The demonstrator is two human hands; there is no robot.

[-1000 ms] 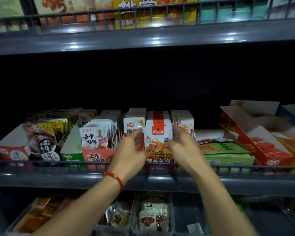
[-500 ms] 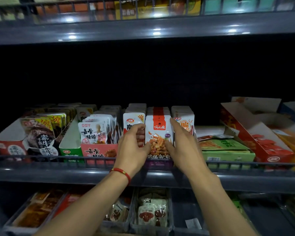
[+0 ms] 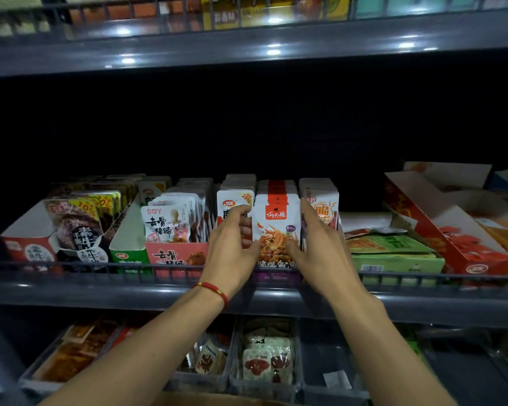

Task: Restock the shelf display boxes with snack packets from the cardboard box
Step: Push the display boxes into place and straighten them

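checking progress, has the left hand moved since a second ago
Yes. The left hand has slid right and gone lower against the white and red packet, its thumb now under the packet's lower left edge.

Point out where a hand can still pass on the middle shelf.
Free: above the flat green packets, between the orange-marked packet row and the red box. Crowded: from there leftward, upright rows stand tightly packed.
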